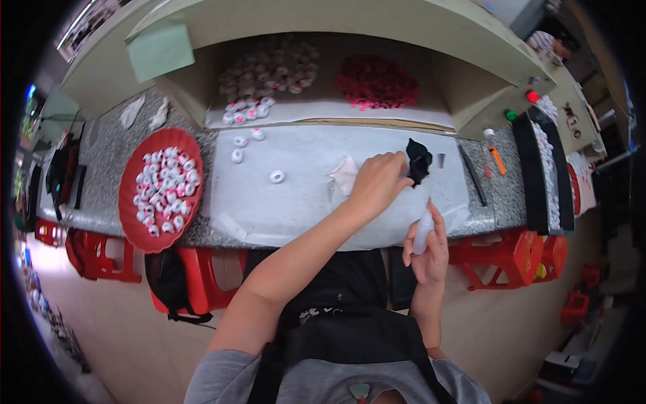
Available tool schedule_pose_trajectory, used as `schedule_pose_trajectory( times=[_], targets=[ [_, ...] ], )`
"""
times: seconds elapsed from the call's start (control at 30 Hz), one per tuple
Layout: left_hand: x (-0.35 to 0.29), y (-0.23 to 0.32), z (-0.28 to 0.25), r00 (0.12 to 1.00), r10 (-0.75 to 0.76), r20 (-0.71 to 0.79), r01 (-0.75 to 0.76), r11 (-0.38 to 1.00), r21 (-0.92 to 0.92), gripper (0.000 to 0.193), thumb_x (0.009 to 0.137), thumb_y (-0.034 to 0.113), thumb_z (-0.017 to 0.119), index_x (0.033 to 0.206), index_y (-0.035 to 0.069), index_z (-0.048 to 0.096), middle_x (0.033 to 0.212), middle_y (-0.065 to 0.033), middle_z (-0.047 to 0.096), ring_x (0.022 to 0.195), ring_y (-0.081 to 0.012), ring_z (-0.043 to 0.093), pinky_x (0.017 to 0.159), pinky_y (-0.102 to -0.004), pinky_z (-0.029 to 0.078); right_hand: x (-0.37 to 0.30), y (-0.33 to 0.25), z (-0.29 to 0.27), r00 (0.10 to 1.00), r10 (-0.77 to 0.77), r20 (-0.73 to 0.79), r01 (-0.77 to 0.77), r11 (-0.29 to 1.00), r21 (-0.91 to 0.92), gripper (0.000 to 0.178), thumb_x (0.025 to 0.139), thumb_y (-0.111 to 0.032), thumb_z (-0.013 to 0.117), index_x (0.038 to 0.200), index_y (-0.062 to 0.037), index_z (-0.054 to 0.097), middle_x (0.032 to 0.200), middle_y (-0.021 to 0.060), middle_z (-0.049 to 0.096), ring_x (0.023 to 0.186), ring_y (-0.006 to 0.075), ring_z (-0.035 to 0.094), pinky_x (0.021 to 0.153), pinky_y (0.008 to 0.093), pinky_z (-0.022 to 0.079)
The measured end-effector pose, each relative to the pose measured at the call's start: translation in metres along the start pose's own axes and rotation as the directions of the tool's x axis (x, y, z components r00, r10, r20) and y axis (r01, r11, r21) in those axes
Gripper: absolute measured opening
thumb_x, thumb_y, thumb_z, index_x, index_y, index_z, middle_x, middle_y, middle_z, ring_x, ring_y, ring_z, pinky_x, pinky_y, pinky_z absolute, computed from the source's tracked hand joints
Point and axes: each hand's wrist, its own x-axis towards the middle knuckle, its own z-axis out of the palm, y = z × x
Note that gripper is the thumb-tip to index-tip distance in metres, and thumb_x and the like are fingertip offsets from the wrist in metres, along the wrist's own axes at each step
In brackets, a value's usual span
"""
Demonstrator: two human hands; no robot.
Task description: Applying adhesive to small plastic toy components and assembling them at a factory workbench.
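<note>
On your far left, the red plate (128,202) carries a heap of round white pieces (166,188) marked pink, so plenty seems gathered there; whether those are finished, you can't tell from here. Moving right, four loose ones, the nearest being a single white ring (276,176), sit on the paper sheet (269,212), and the shelf behind holds a white pile (269,74) and a red pile (377,81). That looks like work mid-run, with stock apparently left. Next, a pale cloth (343,175) lies just beside your left hand (381,178), whose bent fingers reach the near edge of the black cloth (418,161); gripping or merely touching, it's impossible to tell. Lower and to the right, your right hand (431,256) grasps the small white bottle (423,234), tip up, below the black cloth and apart from your left hand.
</note>
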Motion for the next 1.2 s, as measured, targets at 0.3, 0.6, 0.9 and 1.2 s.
schedule_pose_trajectory(
  times=[0.3,0.6,0.9,1.2],
  targets=[
    [-0.083,-0.054,-0.125,0.845,-0.314,-0.432,0.429,0.881,0.200,0.025,0.066,0.016,0.063,0.086,0.004,0.054,0.077,-0.0078,0.050,0.070,-0.0203,0.048,0.062,-0.0292,0.039,0.014,0.014,0.026,0.992,0.044,0.116,-0.030,0.992,-0.119,0.047,0.082,-0.017,0.041,0.124,-0.0087,0.022,0.081,0.0141,0.047,0.057,0.0163,0.049,0.038,0.0227,0.043],
    [-0.095,-0.056,-0.118,0.873,-0.390,-0.291,0.345,0.918,-0.195,0.025,0.066,0.003,0.062,0.089,0.002,0.053,0.083,-0.0083,0.056,0.070,-0.0153,0.055,0.064,-0.0240,0.042,0.026,0.037,0.075,0.981,0.126,0.150,-0.094,0.973,-0.209,0.048,0.079,-0.012,0.042,0.123,-0.0055,0.025,0.084,0.0148,0.048,0.063,0.0187,0.052,0.041,0.0251,0.046],
    [-0.088,-0.009,-0.119,0.924,-0.302,-0.236,-0.062,0.489,-0.870,0.030,0.071,-0.007,0.053,0.100,-0.004,0.050,0.098,-0.0129,0.048,0.080,-0.0197,0.056,0.071,-0.0279,0.047,0.035,0.025,0.107,0.976,-0.157,0.151,0.209,0.875,-0.437,0.034,0.075,-0.015,0.051,0.104,-0.0006,0.040,0.090,0.0147,0.045,0.059,0.0183,0.051,0.043,0.0254,0.044],
    [-0.096,-0.012,-0.122,0.883,-0.448,-0.143,-0.030,0.249,-0.968,0.034,0.072,-0.001,0.055,0.103,-0.003,0.044,0.100,-0.0152,0.050,0.087,-0.0190,0.054,0.077,-0.0326,0.045,0.044,0.024,0.123,0.955,-0.296,0.034,0.292,0.909,-0.296,0.028,0.069,-0.004,0.055,0.092,-0.0018,0.039,0.085,0.0118,0.043,0.063,0.0170,0.050,0.045,0.0247,0.044]
  ],
)
